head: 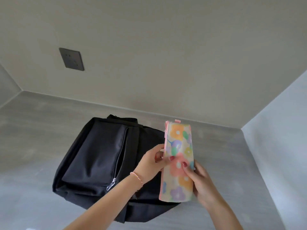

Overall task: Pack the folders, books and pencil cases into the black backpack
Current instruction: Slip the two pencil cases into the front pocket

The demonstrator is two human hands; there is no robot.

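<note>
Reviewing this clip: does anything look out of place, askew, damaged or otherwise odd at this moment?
Nothing stands out. The black backpack lies flat on the grey surface, its front pocket zip drawn closed. The left hand and right hand both hold the floral pencil case above it, intact. No folders or books are in view.

A: Identify what is worn on the forearms.
B: Nothing; both forearms are bare, with no sleeves in view.

A: Identify items on the left wrist.
B: One thin braided bracelet, with pink, orange and pale strands, sitting just behind the left hand.

A: Describe the nails.
B: Dark red polish on the visible fingernails of both hands. The right hand shows no ring and no band at the wrist.
</note>
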